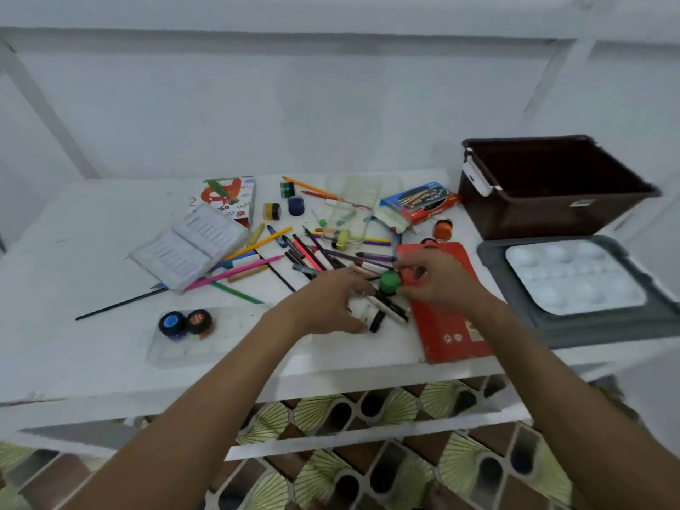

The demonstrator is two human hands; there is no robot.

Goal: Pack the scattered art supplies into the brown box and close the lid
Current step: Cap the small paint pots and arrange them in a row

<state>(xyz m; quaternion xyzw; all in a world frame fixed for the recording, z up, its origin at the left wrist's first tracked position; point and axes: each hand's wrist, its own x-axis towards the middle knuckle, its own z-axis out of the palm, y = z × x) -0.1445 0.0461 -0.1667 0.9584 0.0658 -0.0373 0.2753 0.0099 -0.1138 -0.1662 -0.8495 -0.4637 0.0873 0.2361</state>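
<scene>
The brown box (544,211) stands open at the back right of the white table. Its grey lid (515,307) lies flat in front of it with a white paint palette (574,277) on top. My right hand (438,281) pinches a green paint jar (389,283) over a red booklet (445,325). My left hand (327,303) reaches in beside the jar, fingers curled over a white marker with a black cap (371,314); whether it grips the marker I cannot tell. Pens and coloured pencils (305,252) lie scattered behind my hands.
A clear tray (220,344) at the front left holds a blue jar (171,323) and an orange jar (199,321). Further back lie a grey case (191,244), a crayon box (228,196), a blue pencil pack (419,204), a clear case (353,211) and more small jars (442,230).
</scene>
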